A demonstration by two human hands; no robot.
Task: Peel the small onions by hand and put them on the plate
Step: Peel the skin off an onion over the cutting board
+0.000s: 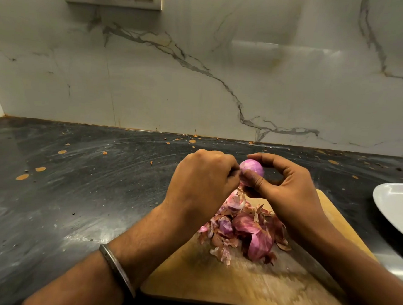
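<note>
Your right hand (285, 188) grips the onion (252, 168) with the thumb curled under its near side and the forefinger arched over its far top, the other fingers tucked loosely behind. The bulb shows pale purple and glossy across the top, so it looks mostly bare. Your left hand (206, 176) is closed into a tight curl, its fingertips meeting the onion at its 9 o'clock edge; they seem to pinch a shred of skin there, though the knuckles hide the pinch itself, so you cannot be sure what is caught.

The relation that matters: the onion sits between both hands, held above the far end of the cutting board (246, 289), with a strip of skin (236, 200) hanging from its underside toward 6 o'clock. If that strip is attached, your pull should run down and toward you, away from the right thumb.

Below, at 6 o'clock from the onion, lies the pile of peels (247, 230) on the board. The plate (390, 206) shows only its left rim at 3 o'clock, well apart, on the dark counter (75, 191). Your right hand is the nearer one to it, so it is the likely one to carry the onion over once the last skin is off.
</note>
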